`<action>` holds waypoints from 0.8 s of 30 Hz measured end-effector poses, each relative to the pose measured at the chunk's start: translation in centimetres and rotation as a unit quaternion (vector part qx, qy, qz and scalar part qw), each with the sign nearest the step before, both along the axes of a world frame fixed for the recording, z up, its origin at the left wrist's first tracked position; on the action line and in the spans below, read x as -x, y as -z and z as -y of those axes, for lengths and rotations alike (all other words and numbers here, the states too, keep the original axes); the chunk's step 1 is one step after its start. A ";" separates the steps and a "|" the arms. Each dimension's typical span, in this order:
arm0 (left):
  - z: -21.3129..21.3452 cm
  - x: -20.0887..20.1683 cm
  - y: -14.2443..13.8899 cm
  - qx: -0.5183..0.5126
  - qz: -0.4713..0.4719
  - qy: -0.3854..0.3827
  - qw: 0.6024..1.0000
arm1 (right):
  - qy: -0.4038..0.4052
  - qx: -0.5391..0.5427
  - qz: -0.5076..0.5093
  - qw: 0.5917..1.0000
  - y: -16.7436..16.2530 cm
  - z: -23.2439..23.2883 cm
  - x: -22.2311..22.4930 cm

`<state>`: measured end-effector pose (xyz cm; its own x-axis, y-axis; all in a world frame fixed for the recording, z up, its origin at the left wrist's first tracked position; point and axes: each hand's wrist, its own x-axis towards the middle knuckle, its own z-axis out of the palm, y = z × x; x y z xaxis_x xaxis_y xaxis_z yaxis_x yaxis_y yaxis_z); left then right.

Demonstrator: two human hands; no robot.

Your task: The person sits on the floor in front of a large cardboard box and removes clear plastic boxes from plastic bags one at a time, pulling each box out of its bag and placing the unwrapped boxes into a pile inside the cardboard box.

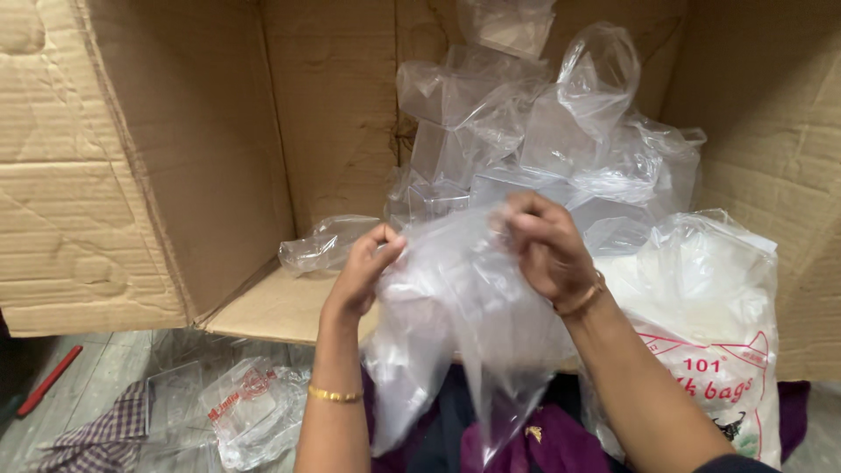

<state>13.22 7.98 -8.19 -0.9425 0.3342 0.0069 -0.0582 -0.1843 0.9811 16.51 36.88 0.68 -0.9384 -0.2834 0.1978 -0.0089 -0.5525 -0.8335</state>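
Both hands grip the top edge of a clear plastic bag (pixel 455 324) that hangs down in front of me. My left hand (pixel 363 271) pinches its left side, and my right hand (pixel 543 245) pinches its right side with the fingers curled. Each wrist carries a gold bangle. Behind the bag, inside a large open cardboard box (pixel 175 175), stands a pile of clear plastic boxes wrapped in bags (pixel 526 131).
A white packet of plastic bags with red print (pixel 710 324) stands at the right. A crumpled clear bag (pixel 324 245) lies on the box flap. On the floor at the left are small clear bags (pixel 250 407), a checked cloth (pixel 101 438) and a red pen (pixel 48 381). Purple cloth (pixel 543 442) lies below.
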 end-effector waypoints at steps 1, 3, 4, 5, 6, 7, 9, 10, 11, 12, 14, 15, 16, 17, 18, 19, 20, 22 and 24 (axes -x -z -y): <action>-0.3 1.4 0.4 0.044 -0.018 -0.037 0.998 | 0.036 -0.052 0.014 0.998 -0.5 0.4 0.8; -1.0 4.0 1.1 0.130 -0.053 -0.110 0.984 | 0.122 -0.255 -0.042 0.958 -0.6 2.4 2.6; -1.5 5.1 1.5 0.205 -0.068 -0.165 0.962 | 0.163 -0.352 -0.067 0.919 -0.4 3.5 3.1; -2.4 6.2 1.9 0.278 -0.082 -0.219 0.932 | 0.215 -0.428 -0.107 0.871 0.0 4.3 3.3; -2.9 7.0 2.2 0.348 -0.098 -0.271 0.892 | 0.266 -0.498 -0.148 0.812 0.4 4.9 3.5; -3.2 7.6 2.5 0.361 -0.093 -0.268 0.888 | 0.313 -0.562 -0.188 0.742 0.8 5.3 3.8; -3.9 8.2 2.8 0.389 -0.078 -0.261 0.880 | 0.328 -0.592 -0.190 0.711 1.9 5.4 3.8; -4.1 8.2 2.8 0.409 -0.056 -0.244 0.878 | 0.333 -0.608 -0.189 0.695 2.4 5.3 3.8; -4.2 8.1 2.6 0.428 -0.035 -0.226 0.874 | 0.319 -0.621 -0.179 0.694 2.8 5.2 3.9; -4.2 8.0 2.3 0.447 -0.014 -0.209 0.870 | 0.305 -0.632 -0.170 0.692 3.0 5.0 3.9; -4.2 7.6 0.9 0.439 -0.037 -0.230 0.868 | 0.291 -0.636 -0.153 0.698 3.1 4.8 3.9; -4.1 7.1 0.0 0.436 -0.048 -0.240 0.866 | 0.292 -0.629 -0.145 0.705 2.9 4.7 3.7; -4.0 6.4 -1.2 0.427 -0.067 -0.245 0.868 | 0.295 -0.621 -0.137 0.713 2.5 4.8 3.4; -3.7 5.7 -2.5 0.417 -0.088 -0.250 0.869 | 0.302 -0.599 -0.114 0.733 1.8 4.7 3.1; -3.5 4.8 -4.0 0.406 -0.109 -0.254 0.871 | 0.309 -0.576 -0.091 0.751 1.1 4.5 2.5; -3.3 3.6 -5.4 0.376 -0.103 -0.238 0.890 | 0.316 -0.554 -0.067 0.767 0.2 4.3 1.9; -3.0 2.1 -6.8 0.345 -0.096 -0.222 0.907 | 0.338 -0.523 -0.071 0.779 -0.6 4.2 1.3; -2.8 -1.6 -8.8 0.189 -0.112 -0.187 0.957 | 0.376 -0.463 -0.076 0.799 -1.8 4.2 -0.4; -3.0 -5.6 -9.7 0.061 -0.015 -0.186 0.980 | 0.306 -0.473 -0.061 0.824 -2.3 3.6 -2.2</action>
<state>18.78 10.99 1.55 -0.9993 -0.0331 0.0172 0.0194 -0.0677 0.9975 18.69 33.29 2.96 -0.9521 0.1545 0.2639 -0.1600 0.4837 -0.8605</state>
